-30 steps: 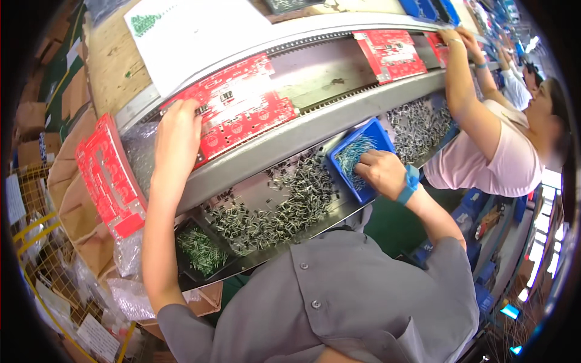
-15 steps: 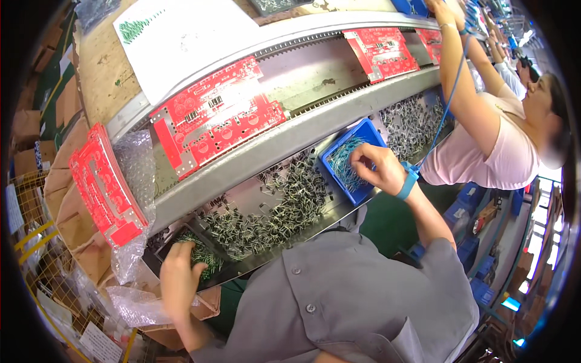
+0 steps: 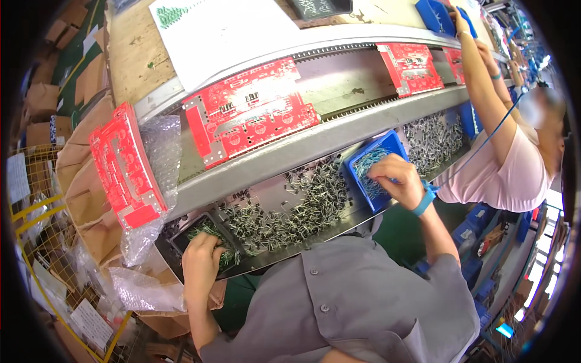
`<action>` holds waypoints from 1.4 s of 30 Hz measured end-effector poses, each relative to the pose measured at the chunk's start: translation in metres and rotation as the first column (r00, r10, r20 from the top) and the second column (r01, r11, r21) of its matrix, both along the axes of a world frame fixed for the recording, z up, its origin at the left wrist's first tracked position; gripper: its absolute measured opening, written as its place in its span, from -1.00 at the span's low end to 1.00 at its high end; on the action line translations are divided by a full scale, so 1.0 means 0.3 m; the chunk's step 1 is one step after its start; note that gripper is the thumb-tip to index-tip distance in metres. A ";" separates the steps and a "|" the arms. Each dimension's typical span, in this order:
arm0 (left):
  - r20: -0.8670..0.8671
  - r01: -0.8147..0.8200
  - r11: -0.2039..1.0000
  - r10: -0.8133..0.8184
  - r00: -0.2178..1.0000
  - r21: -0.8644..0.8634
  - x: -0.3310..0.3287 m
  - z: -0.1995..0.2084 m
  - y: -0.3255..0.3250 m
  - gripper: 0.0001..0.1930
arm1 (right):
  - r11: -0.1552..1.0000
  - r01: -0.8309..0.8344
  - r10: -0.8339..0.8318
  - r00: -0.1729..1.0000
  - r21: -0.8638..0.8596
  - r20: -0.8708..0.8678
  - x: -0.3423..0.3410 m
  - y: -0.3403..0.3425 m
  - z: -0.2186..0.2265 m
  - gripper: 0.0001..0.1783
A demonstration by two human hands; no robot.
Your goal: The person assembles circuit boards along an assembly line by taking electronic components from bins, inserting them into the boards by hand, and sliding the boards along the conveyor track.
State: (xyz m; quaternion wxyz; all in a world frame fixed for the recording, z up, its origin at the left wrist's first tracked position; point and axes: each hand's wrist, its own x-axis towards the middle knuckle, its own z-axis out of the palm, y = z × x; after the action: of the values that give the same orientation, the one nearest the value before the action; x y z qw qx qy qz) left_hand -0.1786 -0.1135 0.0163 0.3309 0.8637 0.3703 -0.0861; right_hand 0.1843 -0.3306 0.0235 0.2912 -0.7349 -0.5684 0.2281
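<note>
My left hand point(image 3: 201, 259) is at the small black tray point(image 3: 233, 227), its fingers curled down into the green wire-leaded parts point(image 3: 229, 258). Whatever those fingertips may grip is hidden. Over the blue bin point(image 3: 397, 144) is my right hand point(image 3: 400, 180), a blue strap point(image 3: 427, 198) around its wrist. Thumb and fingers are pinched together at the light-blue wire-leaded parts point(image 3: 367, 162); anything between them is too small to make out. Beyond both hands, a red circuit board point(image 3: 248, 115) with a few black parts lies on the conveyor rails.
Loose black parts with bent leads point(image 3: 284, 212) cover the metal tray between my hands. Stacked red boards point(image 3: 126, 169) lean on bubble wrap point(image 3: 162, 148) at left. Another red board point(image 3: 411, 69) sits farther along the conveyor. A co-worker in pink point(image 3: 502, 169) reaches over the right end.
My left hand has gone from the tray's near edge into the green parts, fingers curling. My right hand stays pinched over the blue bin. The whole view has shifted slightly.
</note>
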 end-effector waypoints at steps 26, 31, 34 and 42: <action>0.243 -0.288 0.957 0.289 0.926 -0.041 -0.023 -0.005 -0.006 -0.92 | 0.923 -0.326 0.273 0.930 0.206 0.246 0.078 0.598 -0.074 -0.84; 0.166 -0.402 0.903 0.424 0.890 -0.152 -0.042 0.003 -0.004 -0.96 | 0.927 -0.298 0.248 0.942 0.225 0.226 0.079 0.598 -0.084 -0.85; 0.157 -0.362 0.925 0.377 0.913 -0.120 -0.043 0.013 0.001 -0.94 | 0.930 -0.288 0.248 0.950 0.227 0.191 0.080 0.599 -0.082 -0.84; 0.323 -0.371 0.925 0.328 0.888 0.081 -0.007 0.025 0.009 -0.90 | 0.933 -0.282 0.239 0.950 0.223 0.200 0.081 0.596 -0.085 -0.84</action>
State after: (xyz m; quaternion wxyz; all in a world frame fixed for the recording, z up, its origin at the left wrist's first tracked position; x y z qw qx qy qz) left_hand -0.1805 -0.1109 0.0240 0.3323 0.8067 0.4697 0.1347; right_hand 0.2085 -0.1519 -0.0020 0.2985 -0.6271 -0.7079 0.1285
